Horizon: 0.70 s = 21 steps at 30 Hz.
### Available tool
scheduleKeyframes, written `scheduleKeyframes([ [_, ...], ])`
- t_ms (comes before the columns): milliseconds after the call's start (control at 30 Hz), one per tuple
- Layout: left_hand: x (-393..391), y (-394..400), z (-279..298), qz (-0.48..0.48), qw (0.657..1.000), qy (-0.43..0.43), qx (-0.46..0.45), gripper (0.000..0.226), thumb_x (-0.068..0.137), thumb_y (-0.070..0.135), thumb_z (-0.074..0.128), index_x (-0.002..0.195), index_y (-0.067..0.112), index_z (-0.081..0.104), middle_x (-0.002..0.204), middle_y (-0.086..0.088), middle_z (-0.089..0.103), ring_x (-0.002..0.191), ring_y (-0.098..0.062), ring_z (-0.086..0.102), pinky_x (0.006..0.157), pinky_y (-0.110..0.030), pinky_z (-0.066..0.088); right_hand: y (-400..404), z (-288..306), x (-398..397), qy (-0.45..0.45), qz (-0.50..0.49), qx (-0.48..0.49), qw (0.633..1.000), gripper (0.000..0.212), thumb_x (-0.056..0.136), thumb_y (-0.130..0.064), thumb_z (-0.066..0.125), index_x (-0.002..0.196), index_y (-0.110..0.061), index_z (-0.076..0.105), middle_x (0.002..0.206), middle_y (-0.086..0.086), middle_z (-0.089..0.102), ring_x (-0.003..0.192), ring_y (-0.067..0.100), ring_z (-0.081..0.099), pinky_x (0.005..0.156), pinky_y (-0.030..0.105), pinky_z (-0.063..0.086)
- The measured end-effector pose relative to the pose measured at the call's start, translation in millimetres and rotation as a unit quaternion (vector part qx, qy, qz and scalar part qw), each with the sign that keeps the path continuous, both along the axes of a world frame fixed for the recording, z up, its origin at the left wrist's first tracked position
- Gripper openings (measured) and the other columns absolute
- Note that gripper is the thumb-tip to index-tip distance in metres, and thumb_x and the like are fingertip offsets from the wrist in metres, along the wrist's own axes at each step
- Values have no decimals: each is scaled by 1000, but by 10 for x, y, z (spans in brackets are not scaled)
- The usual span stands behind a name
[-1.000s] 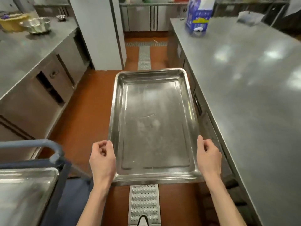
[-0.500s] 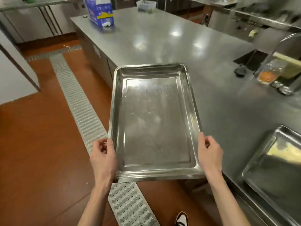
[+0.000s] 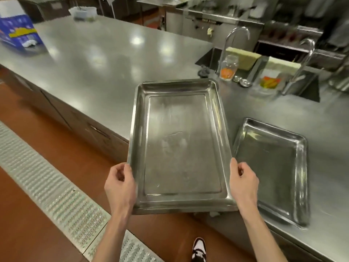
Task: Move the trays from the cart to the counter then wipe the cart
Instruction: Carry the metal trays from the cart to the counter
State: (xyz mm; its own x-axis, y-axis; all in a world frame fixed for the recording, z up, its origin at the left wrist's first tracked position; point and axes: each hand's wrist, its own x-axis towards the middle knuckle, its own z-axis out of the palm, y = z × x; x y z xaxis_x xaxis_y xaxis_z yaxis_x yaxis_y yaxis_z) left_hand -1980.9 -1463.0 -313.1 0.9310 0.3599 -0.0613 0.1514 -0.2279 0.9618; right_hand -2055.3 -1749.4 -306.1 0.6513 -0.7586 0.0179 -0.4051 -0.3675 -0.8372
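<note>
I hold an empty steel tray (image 3: pixel 181 144) level in the air, partly over the edge of the steel counter (image 3: pixel 105 69). My left hand (image 3: pixel 120 184) grips its left rim near the close corner, and my right hand (image 3: pixel 243 184) grips the right rim opposite. A second steel tray (image 3: pixel 273 167) lies flat on the counter just right of the held one. The cart is out of view.
A blue box (image 3: pixel 18 33) stands at the counter's far left and a plastic tub (image 3: pixel 83 13) at the back. A sink with taps (image 3: pixel 236 40), a jar (image 3: pixel 228 68) and food containers lie beyond the trays. A metal floor drain grate (image 3: pixel 47 186) runs along the red floor.
I have turned right from the aisle to face the counter, carrying the tray with both hands. The cart has left the view and the second tray on the counter has come fully into sight.
</note>
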Motion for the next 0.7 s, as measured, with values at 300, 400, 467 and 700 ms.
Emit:
scheduleKeyframes([
  [300, 69, -1123, -50, -93, 996, 7, -11, 12, 106, 26, 57, 112, 21, 66, 96, 6, 70, 87, -5, 64, 71, -13, 45, -942, -164, -390, 18, -93, 24, 995, 50, 107, -42, 49, 77, -3, 54, 68, 15, 60, 63, 23, 53, 61, 29, 39],
  [400, 95, -1514, -142, -115, 993, 15, -11, 12, 105, 24, 58, 111, 19, 67, 90, 3, 69, 77, -5, 62, 64, -7, 46, -1231, -231, -546, 11, -120, 28, 992, 47, 107, -40, 51, 76, -5, 55, 65, 12, 59, 60, 20, 52, 59, 27, 40],
  [467, 97, -1761, -210, -127, 991, 28, -12, 14, 105, 23, 58, 111, 18, 69, 87, 2, 70, 76, -7, 63, 63, -9, 46, -1416, -339, -651, 17, -138, 27, 990, 46, 104, -39, 57, 74, -5, 52, 60, 9, 52, 57, 21, 47, 59, 31, 39],
  [700, 185, -2446, -498, -184, 981, 54, -10, 13, 100, 27, 63, 107, 23, 73, 77, -1, 69, 67, -15, 60, 60, -16, 48, -1933, -653, -928, 50, -184, 33, 981, 43, 97, -34, 69, 75, -1, 50, 60, 7, 39, 56, 21, 37, 57, 35, 37],
])
